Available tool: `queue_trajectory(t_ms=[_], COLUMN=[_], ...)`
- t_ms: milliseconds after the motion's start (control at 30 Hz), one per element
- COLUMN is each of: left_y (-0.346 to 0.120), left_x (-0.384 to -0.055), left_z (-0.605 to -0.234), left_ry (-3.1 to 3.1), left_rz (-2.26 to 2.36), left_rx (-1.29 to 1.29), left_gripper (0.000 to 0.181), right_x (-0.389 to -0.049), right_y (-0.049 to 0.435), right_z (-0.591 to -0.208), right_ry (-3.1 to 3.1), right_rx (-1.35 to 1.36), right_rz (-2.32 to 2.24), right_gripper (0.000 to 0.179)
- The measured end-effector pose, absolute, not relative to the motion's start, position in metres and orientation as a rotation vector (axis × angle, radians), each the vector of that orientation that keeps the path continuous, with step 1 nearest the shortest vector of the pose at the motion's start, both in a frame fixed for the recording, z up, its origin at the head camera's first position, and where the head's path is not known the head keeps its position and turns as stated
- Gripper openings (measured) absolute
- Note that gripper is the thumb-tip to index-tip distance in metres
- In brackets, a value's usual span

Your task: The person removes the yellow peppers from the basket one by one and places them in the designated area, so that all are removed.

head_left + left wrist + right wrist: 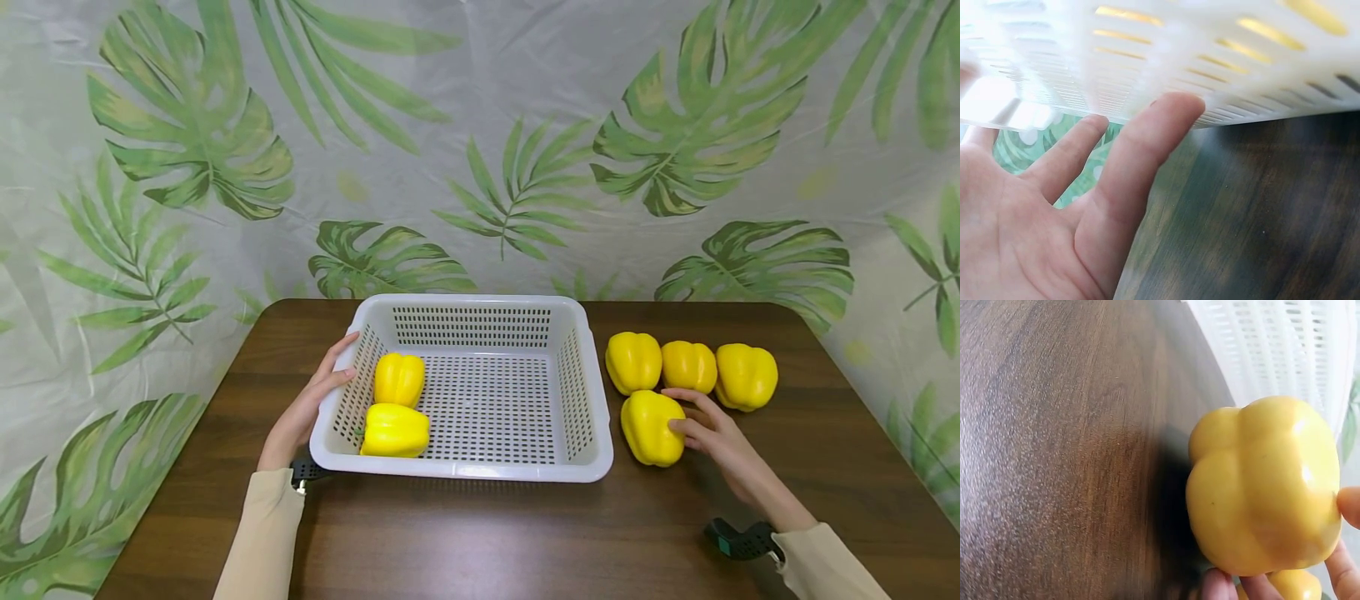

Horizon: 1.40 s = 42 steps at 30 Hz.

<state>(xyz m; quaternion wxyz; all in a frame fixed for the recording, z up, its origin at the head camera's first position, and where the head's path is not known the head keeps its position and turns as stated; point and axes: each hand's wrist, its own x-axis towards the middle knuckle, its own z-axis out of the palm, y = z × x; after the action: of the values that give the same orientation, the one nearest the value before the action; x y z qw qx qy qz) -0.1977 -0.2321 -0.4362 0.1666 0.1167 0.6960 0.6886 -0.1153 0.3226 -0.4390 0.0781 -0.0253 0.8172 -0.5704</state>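
Observation:
A white perforated plastic basket (461,469) stands on the table, with two yellow bell peppers inside along its left wall, one pepper (399,380) behind the other pepper (395,430). At the basket's left side my left hand (303,408) touches the outer wall with extended fingers, which the left wrist view shows from the palm side. To the right of the basket, my right hand (716,437) grips another yellow bell pepper (651,427) between thumb and fingers. In the right wrist view this pepper (1266,487) hides part of the fingers.
Three more yellow bell peppers sit behind the gripped one: a left pepper (633,363), a middle pepper (689,367) and a right pepper (747,377). The dark wooden table (487,542) ends at a leaf-patterned cloth (517,200) behind the basket.

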Motion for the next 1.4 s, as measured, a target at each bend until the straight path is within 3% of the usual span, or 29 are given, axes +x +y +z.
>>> queue_trajectory(t_ms=[367, 700, 1400], left_y=[-0.233, -0.233, -0.232], left_x=[-0.198, -0.199, -0.2], left_z=[-0.438, -0.438, -0.438], left_ry=[1.975, 1.973, 1.976], left_rz=[1.97, 1.979, 1.977], left_rx=[0.354, 0.38, 0.354], left_gripper=[0.057, 0.057, 0.058], right_x=[-0.119, -0.13, -0.159], right_y=[0.324, 0.319, 0.238], right_z=[-0.43, -0.41, -0.358], right_ry=[2.469, 2.482, 2.321], right_rx=[-0.069, -0.179, -0.369], right_rz=[-1.684, -1.832, -1.787], right_gripper=[0.05, 0.036, 0.04])
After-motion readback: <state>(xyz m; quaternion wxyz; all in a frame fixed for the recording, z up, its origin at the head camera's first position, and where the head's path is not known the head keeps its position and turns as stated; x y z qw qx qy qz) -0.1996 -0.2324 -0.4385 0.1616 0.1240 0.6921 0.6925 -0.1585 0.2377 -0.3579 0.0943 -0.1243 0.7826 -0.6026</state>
